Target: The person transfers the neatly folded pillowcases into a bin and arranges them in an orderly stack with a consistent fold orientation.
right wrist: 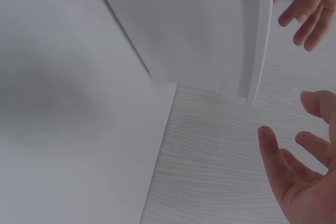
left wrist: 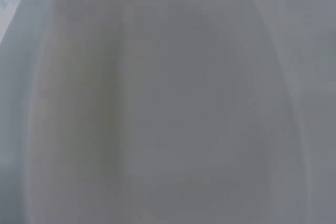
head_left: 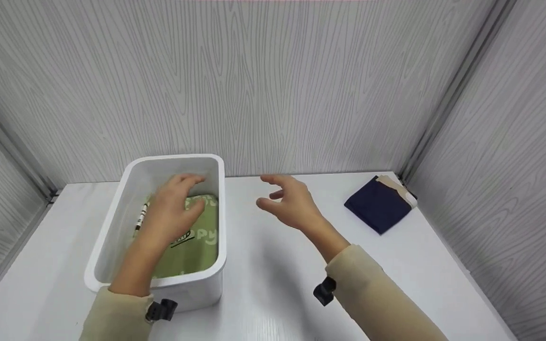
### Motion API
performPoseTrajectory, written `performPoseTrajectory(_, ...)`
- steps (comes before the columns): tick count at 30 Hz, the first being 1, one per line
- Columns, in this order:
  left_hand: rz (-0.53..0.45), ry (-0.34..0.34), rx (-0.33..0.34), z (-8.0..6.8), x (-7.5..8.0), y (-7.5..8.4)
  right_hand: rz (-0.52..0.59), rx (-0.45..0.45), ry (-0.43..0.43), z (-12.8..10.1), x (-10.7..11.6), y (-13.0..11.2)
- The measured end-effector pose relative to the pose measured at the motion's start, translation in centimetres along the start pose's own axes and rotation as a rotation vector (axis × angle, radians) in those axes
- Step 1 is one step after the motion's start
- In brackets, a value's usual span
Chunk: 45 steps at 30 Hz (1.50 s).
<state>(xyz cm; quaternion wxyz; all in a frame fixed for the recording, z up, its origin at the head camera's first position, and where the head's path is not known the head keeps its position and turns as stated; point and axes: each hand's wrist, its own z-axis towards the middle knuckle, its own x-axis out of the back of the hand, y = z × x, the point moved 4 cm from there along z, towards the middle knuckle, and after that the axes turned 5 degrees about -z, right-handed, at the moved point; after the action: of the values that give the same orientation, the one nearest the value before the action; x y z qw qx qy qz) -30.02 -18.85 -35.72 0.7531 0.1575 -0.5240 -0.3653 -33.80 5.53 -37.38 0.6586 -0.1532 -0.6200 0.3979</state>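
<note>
A white rectangular bin [head_left: 174, 157] stands on the left half of the white table [head_left: 273, 293]. A folded green cloth [head_left: 199, 246] with printed letters lies flat inside it. My left hand [head_left: 183, 199] reaches into the bin with relaxed fingers over the cloth, touching or just above it, and grips nothing. My right hand [head_left: 273, 194] hovers above the table just right of the bin, fingers spread and empty. In the right wrist view its palm [right wrist: 307, 192] faces the bin's outer wall [right wrist: 210, 30]. The left wrist view is a grey blur.
A folded navy cloth [head_left: 378, 204] with a beige edge lies at the table's back right corner. A thin black-and-white striped item [head_left: 141, 218] lies in the bin left of the green cloth. Grey panelled walls enclose the table on three sides.
</note>
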Motion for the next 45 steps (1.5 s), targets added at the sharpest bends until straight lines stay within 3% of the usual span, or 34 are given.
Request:
performPoseTrajectory(5, 0.051, 0.032, -0.116, 0.5, -3.1, 2.4, -0.054, 0.040, 0.101, -1.1, 1.1, 2.1)
performPoseTrajectory(13, 0.170, 0.005, -0.237, 0.5, -8.1, 5.9, -0.218, 0.107, 0.238, -2.4, 3.5, 5.3)
performPoseTrajectory(22, 0.330, 0.034, -0.347, 0.3, -13.2, 7.8, -0.289, 0.054, 0.304, -4.6, 5.0, 10.0)
performPoseTrajectory(27, 0.369, 0.000, -0.369, -0.3, -16.2, 9.0, -0.307, -0.003, 0.322, -6.0, 6.0, 13.5)
performPoseTrajectory(34, 0.364, -0.039, -0.374, -0.1, -19.0, 9.3, -0.312, -0.064, 0.326, -7.1, 7.2, 16.3)
performPoseTrajectory(45, 0.415, -0.024, -0.438, 0.9, -22.9, 9.2, -0.312, -0.144, 0.328, -8.3, 8.6, 19.4)
